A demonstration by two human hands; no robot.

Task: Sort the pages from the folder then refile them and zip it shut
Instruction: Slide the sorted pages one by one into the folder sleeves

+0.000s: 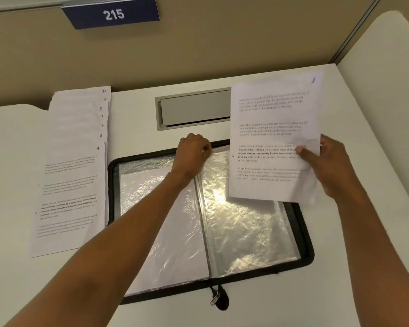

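A black zip folder (305, 246) lies open on the white desk, its clear plastic sleeves spread on both sides. My left hand (193, 153) pinches the top edge of the right-hand sleeve (243, 230) near the spine. My right hand (326, 166) holds a printed page (272, 138) upright above the folder's right half, thumb on its front. A fanned stack of numbered pages (73, 171), showing 4 up to 10, lies to the left of the folder. The left sleeve (165, 223) holds a white sheet. The zip pull (215, 298) hangs at the folder's near edge.
A grey cable hatch (194, 109) is set into the desk behind the folder. Beige partition walls stand behind, with a blue sign (111, 14) reading 215. A white divider (385, 90) rises on the right.
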